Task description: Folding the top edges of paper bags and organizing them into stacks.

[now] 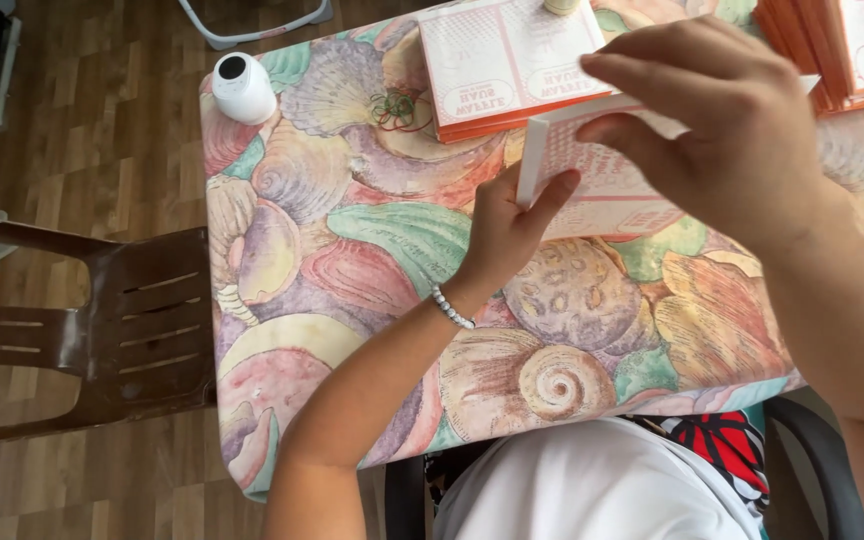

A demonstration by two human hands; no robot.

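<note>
1. Cardboard is seen folded into a flat white box (592,185) with orange print, held just above the tabletop (372,250), which is covered by a shell-patterned cloth; whether anything is inside cannot be told.
2. A stack of similar flat boxes (502,65) is laid behind it, and a second stack (852,50) is placed at the far right edge.
3. A white jar (243,87) is stood on the tabletop's left corner, and a brown chair (82,335) is set beside it.
4. The box's left edge is pinched by the left hand (502,235), its grip closed on it.
5. The box's top is covered by the right hand (722,125), fingers curled over and touching it.
</note>
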